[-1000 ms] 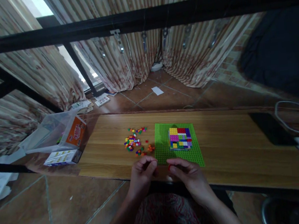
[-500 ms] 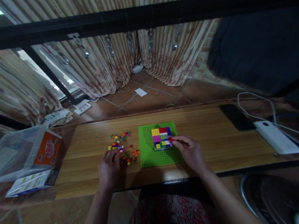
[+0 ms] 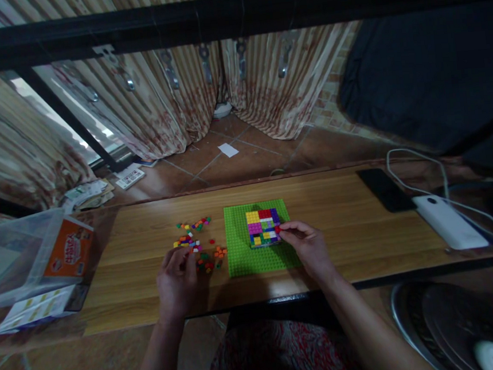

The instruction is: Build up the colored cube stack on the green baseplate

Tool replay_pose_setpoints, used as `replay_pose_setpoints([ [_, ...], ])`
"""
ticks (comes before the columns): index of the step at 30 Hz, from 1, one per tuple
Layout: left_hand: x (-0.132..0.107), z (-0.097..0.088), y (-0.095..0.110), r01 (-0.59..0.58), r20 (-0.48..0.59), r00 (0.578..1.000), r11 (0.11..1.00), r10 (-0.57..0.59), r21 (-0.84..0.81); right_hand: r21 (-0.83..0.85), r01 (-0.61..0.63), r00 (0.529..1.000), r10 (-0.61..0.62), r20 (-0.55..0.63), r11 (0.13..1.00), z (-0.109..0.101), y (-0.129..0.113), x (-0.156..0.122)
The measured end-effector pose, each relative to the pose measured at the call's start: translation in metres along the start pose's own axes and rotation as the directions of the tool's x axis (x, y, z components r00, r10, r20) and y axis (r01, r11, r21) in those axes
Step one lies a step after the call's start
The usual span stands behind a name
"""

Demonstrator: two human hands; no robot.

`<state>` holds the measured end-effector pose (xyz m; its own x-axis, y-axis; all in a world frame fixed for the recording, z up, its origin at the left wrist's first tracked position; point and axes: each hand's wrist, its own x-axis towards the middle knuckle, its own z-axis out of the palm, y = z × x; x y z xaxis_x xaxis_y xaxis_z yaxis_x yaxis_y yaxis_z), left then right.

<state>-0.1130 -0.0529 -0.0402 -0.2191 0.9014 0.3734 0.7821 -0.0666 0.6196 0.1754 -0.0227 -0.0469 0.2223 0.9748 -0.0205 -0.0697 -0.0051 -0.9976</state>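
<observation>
The right hand [image 3: 307, 245], angled inward, pinched a red brick [image 3: 277, 229]. Just left lay the brick block [image 3: 257, 228]. The left hand [image 3: 176, 280] curled, its hold unclear.

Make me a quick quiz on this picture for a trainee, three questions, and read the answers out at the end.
1. True or false: the brick stack on the green board is all one colour.
2. Which hand is at the stack? A) left B) right C) neither
3. Fill in: the loose bricks lie on the table to the ____ of the board, as the wearer sees it.

Key: 1. False, it has several colours. 2. B, the right hand, pinching a small red brick. 3. Left.
</observation>
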Motion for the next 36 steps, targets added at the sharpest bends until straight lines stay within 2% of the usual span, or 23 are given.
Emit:
replay_pose_setpoints([
  [2,-0.003,0.005,0.020,-0.007,0.044,0.999,0.997,0.010,-0.079,0.038,-0.023,1.000,0.023,-0.015,0.999,0.003,0.001,-0.001],
  [4,-0.010,0.015,0.048,-0.003,0.149,0.988,0.977,0.035,-0.211,0.046,-0.030,0.999,0.031,-0.026,0.998,0.004,0.001,-0.002],
  [6,-0.020,0.030,0.080,0.076,0.324,0.945,0.939,0.040,-0.337,0.047,-0.030,0.999,0.032,-0.040,0.998,0.005,0.001,-0.003],
  [8,-0.028,0.047,0.107,0.155,0.491,0.868,0.899,0.074,-0.409,0.047,-0.032,0.998,0.034,-0.051,0.998,0.006,0.000,-0.003],
  [9,-0.031,0.055,0.117,0.169,0.528,0.844,0.886,0.096,-0.432,0.048,-0.033,0.998,0.036,-0.055,0.998,0.006,-0.001,-0.003],
  [11,-0.033,0.069,0.130,0.181,0.557,0.823,0.879,0.109,-0.440,0.046,-0.040,0.997,0.043,-0.061,0.998,0.006,-0.003,-0.003],
  [16,-0.030,0.084,0.134,0.165,0.576,0.811,0.903,0.105,-0.396,0.062,-0.073,0.995,0.077,-0.064,0.995,0.006,-0.007,-0.001],
  [19,-0.031,0.085,0.134,0.158,0.595,0.798,0.922,0.092,-0.354,0.102,-0.097,0.993,0.104,-0.062,0.990,0.007,-0.008,0.000],
  [24,-0.035,0.087,0.133,0.123,0.571,0.815,0.932,0.101,-0.340,0.134,-0.155,0.983,0.166,-0.075,0.979,0.008,-0.009,0.001],
  [31,-0.037,0.091,0.132,0.001,0.605,0.785,0.977,0.133,-0.215,0.159,-0.191,0.977,0.203,-0.060,0.969,0.007,-0.007,0.002],
  [36,-0.042,0.087,0.133,-0.060,0.594,0.794,0.989,0.131,-0.138,0.190,-0.219,0.972,0.232,-0.049,0.957,0.003,-0.004,0.001],
])
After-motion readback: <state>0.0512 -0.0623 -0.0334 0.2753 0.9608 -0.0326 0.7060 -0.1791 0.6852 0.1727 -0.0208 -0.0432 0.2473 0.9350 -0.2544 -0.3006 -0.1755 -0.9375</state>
